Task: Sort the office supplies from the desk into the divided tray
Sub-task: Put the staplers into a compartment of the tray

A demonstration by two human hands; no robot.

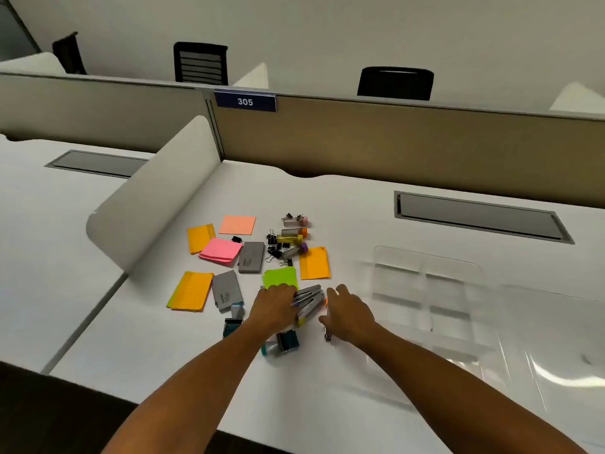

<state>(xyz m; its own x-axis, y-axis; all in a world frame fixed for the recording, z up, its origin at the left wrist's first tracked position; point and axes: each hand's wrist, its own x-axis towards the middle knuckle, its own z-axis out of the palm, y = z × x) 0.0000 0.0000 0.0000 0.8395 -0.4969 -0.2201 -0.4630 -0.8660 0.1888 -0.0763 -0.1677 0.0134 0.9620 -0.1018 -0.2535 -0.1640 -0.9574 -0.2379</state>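
Note:
A bundle of grey pens (309, 298) lies on the white desk (327, 388) between my hands. My left hand (275, 306) has its fingers curled over the bundle's left side. My right hand (348, 314) is just right of the bundle, thumb and fingers closed around a single pen with an orange tip (328, 334). The clear divided tray (425, 290) stands to the right, and I see nothing in its compartments. Sticky-note pads in orange (314, 263), green (280, 276) and pink (221, 252) lie beyond my hands, beside black binder clips (275, 247) and capped tubes (293, 239).
Two grey cases (251, 257) (226, 290) and small teal-and-black stamps (287, 340) (231, 324) lie near my left forearm. A white curved divider (154, 198) rises at the left. A cable hatch (478, 216) is set into the desk at the back right, before the partition wall.

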